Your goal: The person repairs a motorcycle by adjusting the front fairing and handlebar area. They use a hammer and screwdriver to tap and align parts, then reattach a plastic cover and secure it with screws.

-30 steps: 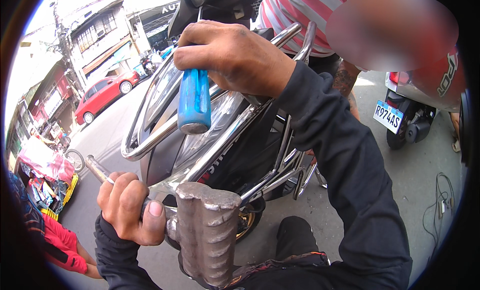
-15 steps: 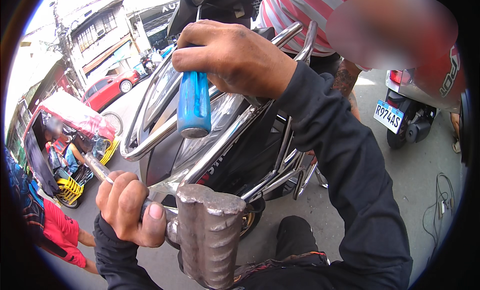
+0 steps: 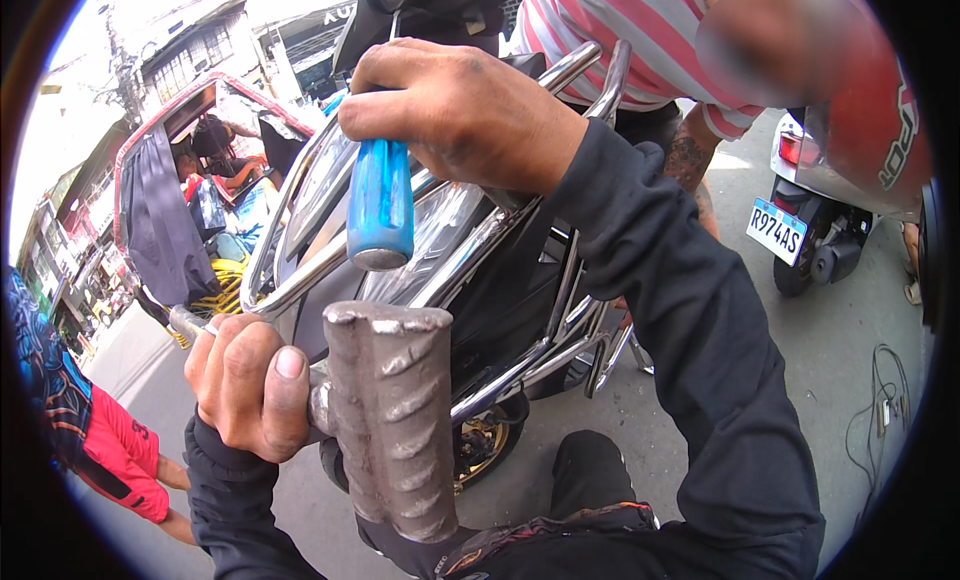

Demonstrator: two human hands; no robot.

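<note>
My left hand is closed round the handle of a hammer whose heavy head is made of ribbed steel bars welded together. My right hand grips a screwdriver by its translucent blue handle. The metal-capped butt of that handle points down toward the hammer head, with a gap between them. Above my fingers the thin shank runs up to a dark part of a motorcycle; the tip's contact is too small to make out. Chrome tubing of the motorcycle lies behind both tools.
A person in a striped shirt stands close at the far right, by a parked scooter. Cables lie on the ground at right. Someone in red shorts is at the left edge, and a covered tricycle is in the street behind.
The hammer head has risen and shifted left, closer to the screwdriver's butt. My right hand and the screwdriver have hardly moved. The tricycle has come further right, covering the red car.
</note>
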